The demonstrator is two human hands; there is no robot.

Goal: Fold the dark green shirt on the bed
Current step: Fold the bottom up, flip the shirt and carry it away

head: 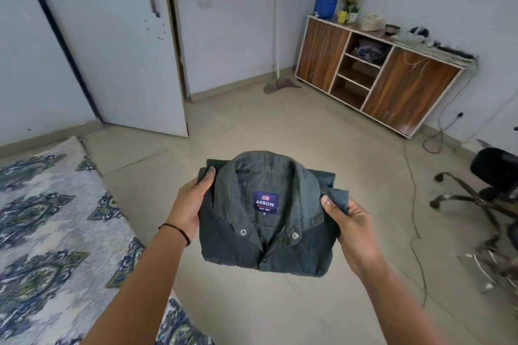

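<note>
Nearest the camera, two bare forearms reach forward, the left one wearing a thin black wristband (176, 230). The left hand (193, 204) grips the left edge of the dark green shirt (266, 249), thumb laid on top near the shoulder and fingers hidden beneath. The right hand (353, 227) holds the right edge the same way, its thumb pinching down a loose flap of cloth that sticks out there. The shirt is already a compact folded packet, held in the air over the bare floor (252, 126), to the right of the bed (50, 218) and not resting on it. It looks light, soft and limp, so by my judgement it would sag or fall open if held by one edge alone. The best hold is as now, both sides supported from below with the thumbs clamping the layers, and the loose right flap wants tucking in. The collar lies uppermost and spread open, seemingly the stiffest part. Inside it sits a blue label (265, 202) reading ARROW, with two metal snaps (243, 232) below and the buttoned placket running toward the near edge. The cloth is a matte, faintly creased grey-green. The bed at the near left carries a pale cover with blue and green motifs. At the far left stands a white door (117, 36), a broom (276, 36) leans in the far corner, a wooden cabinet (392, 78) lines the far right wall, and an overturned chair (490, 176) lies at the right, a cable (414, 204) trailing across the floor nearby.
</note>
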